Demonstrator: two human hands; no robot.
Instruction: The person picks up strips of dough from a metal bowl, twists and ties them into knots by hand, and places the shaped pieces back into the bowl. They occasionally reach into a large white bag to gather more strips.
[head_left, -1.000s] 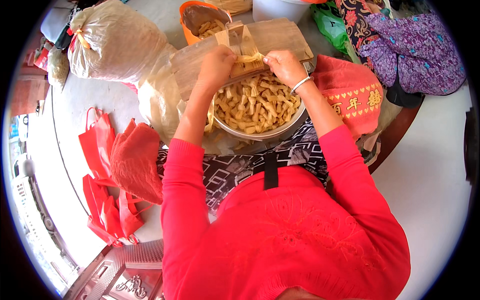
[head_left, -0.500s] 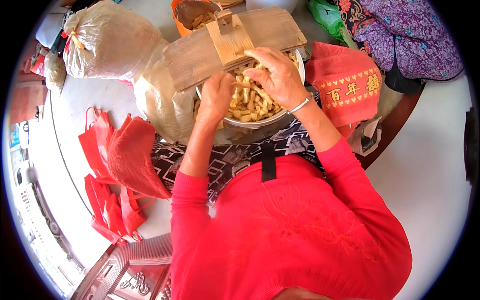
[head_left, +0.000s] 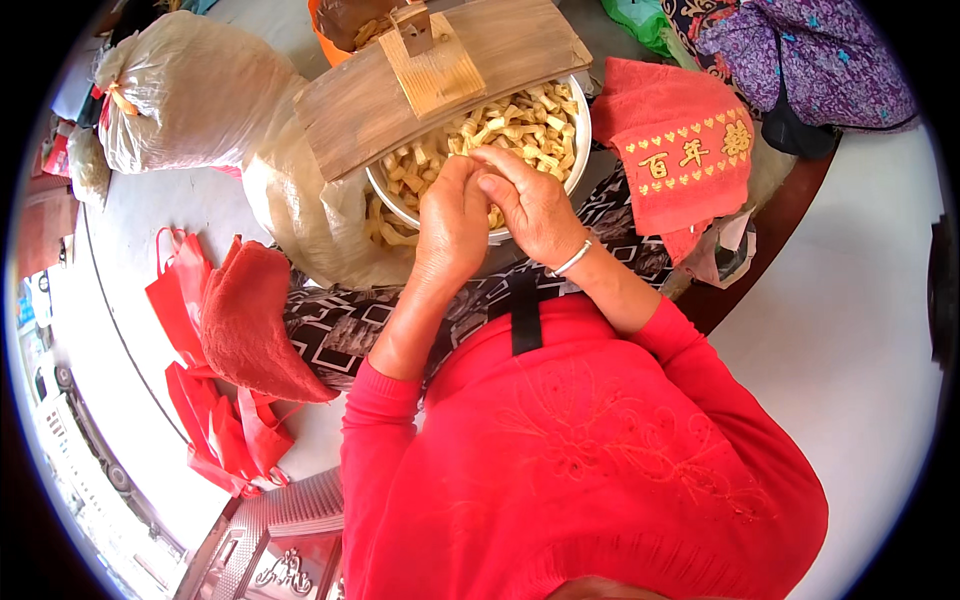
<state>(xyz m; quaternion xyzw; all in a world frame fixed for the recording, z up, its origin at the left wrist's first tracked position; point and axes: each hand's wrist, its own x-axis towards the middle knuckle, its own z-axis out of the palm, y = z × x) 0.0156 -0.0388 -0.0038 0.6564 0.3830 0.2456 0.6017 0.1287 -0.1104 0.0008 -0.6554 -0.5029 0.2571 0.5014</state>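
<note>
Upper left of the pic, a tied plastic sack (head_left: 195, 95) sits fat and full, prob. tied so nothing spills. Below it, L edge: red bags (head_left: 215, 430) lie on the floor. A plain red towel (head_left: 250, 325) lies over the trousers (head_left: 345, 320), maybe to keep them clean.

Top, L of ctr: a wooden board (head_left: 350, 110) w/ a pale wood block (head_left: 435, 75) on it slants over the far side of the bowl (head_left: 583, 150), prob. so it's in easy reach. The tan knotted strips (head_left: 545, 125) fill the bowl, upper ctr, just past the hands.

Mid pic, the left hand (head_left: 455, 220) is curled in, nearly closed. The right hand (head_left: 535, 210) meets it, fingers bent, thumb tucked in. Can't tell if either has hold of anything, b/c the fingers hide it.

Upper right: a red towel w/ gold hearts (head_left: 675, 140), then a purple flowery cloth (head_left: 815, 60).

Vs. 0.5 sec ago: hands were apart over the strips, right hand by the block. Now they're together at the bowl's near rim.
</note>
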